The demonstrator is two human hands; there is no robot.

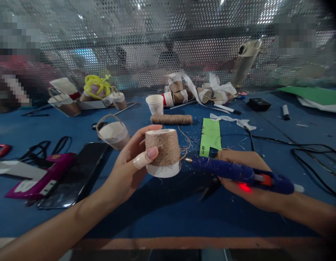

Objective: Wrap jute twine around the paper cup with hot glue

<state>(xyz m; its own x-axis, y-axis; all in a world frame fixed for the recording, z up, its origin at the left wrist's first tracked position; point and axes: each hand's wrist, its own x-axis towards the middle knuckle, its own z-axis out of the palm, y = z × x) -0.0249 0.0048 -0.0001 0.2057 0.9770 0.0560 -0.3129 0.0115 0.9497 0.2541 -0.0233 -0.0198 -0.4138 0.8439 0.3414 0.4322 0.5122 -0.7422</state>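
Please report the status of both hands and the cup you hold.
Left hand: holding twine-wrapped cup, white band uncovered below. Right hand: holding glue gun. Loose twine loops close to gun tip; contact unclear.

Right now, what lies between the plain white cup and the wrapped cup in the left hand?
In the head view, a twine roll lies between the white cup and wrapped cup; the left hand has a fingertip there too.

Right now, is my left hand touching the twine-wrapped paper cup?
Touching. The head view shows it: your left hand grips the twine-wrapped paper cup, with the thumb lying against its side.
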